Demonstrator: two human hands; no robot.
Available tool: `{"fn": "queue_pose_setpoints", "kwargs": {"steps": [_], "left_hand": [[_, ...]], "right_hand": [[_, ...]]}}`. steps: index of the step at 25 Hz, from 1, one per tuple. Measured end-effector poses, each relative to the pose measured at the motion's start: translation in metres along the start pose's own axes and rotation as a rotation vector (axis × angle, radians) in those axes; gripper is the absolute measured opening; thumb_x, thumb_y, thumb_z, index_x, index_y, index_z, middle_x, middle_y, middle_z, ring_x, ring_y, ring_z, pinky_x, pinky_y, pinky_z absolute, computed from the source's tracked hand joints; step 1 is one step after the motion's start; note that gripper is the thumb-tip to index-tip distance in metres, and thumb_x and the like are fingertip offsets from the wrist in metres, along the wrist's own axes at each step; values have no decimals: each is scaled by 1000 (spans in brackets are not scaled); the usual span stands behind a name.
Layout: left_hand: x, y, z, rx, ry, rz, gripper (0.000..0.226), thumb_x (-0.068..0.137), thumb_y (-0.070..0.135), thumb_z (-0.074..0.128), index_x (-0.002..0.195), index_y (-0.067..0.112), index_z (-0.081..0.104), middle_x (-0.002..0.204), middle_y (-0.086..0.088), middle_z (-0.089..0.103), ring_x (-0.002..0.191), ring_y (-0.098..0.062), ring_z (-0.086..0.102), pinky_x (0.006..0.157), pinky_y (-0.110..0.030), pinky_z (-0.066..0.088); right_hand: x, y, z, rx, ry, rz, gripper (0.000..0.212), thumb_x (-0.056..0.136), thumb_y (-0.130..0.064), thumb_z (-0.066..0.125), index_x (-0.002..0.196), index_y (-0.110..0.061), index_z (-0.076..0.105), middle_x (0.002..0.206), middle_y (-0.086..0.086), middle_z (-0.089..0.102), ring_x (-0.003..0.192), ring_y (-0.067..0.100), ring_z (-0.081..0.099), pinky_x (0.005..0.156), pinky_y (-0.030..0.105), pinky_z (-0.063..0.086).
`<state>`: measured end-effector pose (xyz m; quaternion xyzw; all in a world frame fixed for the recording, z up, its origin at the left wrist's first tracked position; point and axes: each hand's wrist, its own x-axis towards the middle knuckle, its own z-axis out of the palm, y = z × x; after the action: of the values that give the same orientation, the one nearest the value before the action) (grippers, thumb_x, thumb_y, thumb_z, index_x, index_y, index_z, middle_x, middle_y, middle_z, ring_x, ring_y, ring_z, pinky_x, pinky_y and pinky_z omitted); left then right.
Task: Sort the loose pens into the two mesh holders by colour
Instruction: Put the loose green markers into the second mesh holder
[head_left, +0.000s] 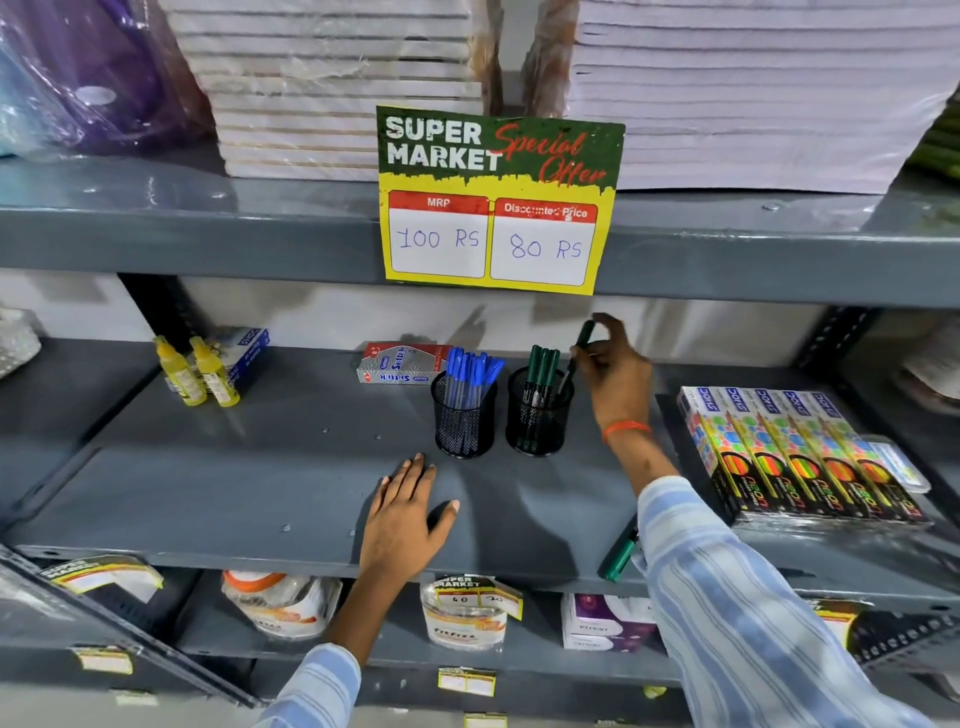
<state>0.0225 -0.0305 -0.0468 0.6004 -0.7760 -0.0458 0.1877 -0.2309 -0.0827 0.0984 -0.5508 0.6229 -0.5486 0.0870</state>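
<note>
Two black mesh holders stand side by side on the grey shelf (208, 467). The left holder (464, 422) is full of several blue pens (472, 371). The right holder (537, 421) has three green pens (541, 366) upright in it. My right hand (615, 371) is just right of that holder, shut on a green pen (579, 349) whose tip points down into the holder's rim. My left hand (402, 519) lies flat and open on the shelf in front of the blue holder. One loose green pen (621, 556) lies at the shelf's front edge, partly under my right sleeve.
Two yellow glue bottles (200, 371) and a blue box stand at the left. A red pen box (400, 364) lies behind the holders. Neon pencil packs (795, 457) fill the right side. A price sign (498, 202) hangs from the upper shelf.
</note>
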Motion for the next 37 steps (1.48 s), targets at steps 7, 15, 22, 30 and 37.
{"fn": "queue_pose_setpoints", "kwargs": {"steps": [7, 15, 22, 30, 37], "left_hand": [[0, 1, -2, -5, -5, -5, 74, 84, 60, 22, 138, 11, 38, 148, -10, 36, 138, -24, 27, 113, -41, 17], [0, 0, -1, -9, -9, -1, 74, 84, 60, 22, 138, 11, 37, 149, -10, 34, 138, -23, 26, 114, -42, 16], [1, -1, 1, -5, 3, 6, 75, 84, 61, 21, 138, 11, 37, 149, -10, 33, 139, -23, 24, 114, -43, 16], [0, 0, 0, 9, -8, 5, 75, 84, 61, 20, 138, 11, 37, 149, -10, 34, 139, -24, 24, 114, -42, 15], [-1, 2, -2, -11, -4, -4, 75, 83, 59, 22, 137, 11, 39, 148, -10, 35, 138, -23, 26, 114, -42, 17]], "right_hand": [[2, 22, 26, -264, -199, 110, 36, 81, -16, 66, 115, -12, 58, 100, 20, 73, 98, 36, 65, 86, 42, 52], [-9, 23, -15, -330, -468, 57, 6, 76, -7, 68, 76, -10, 73, 79, 15, 74, 77, 26, 67, 75, 33, 53], [-72, 36, -74, -636, -1222, 85, 31, 76, 11, 57, 95, -8, 71, 82, 2, 61, 79, 13, 55, 62, 10, 40], [-81, 47, -65, -578, -1115, 18, 24, 74, 6, 66, 92, -9, 70, 72, -14, 48, 74, 10, 50, 61, 9, 35], [-65, 10, -38, -120, -436, -94, 34, 78, -7, 71, 110, -6, 63, 87, 8, 69, 73, 8, 60, 73, 13, 47]]}}
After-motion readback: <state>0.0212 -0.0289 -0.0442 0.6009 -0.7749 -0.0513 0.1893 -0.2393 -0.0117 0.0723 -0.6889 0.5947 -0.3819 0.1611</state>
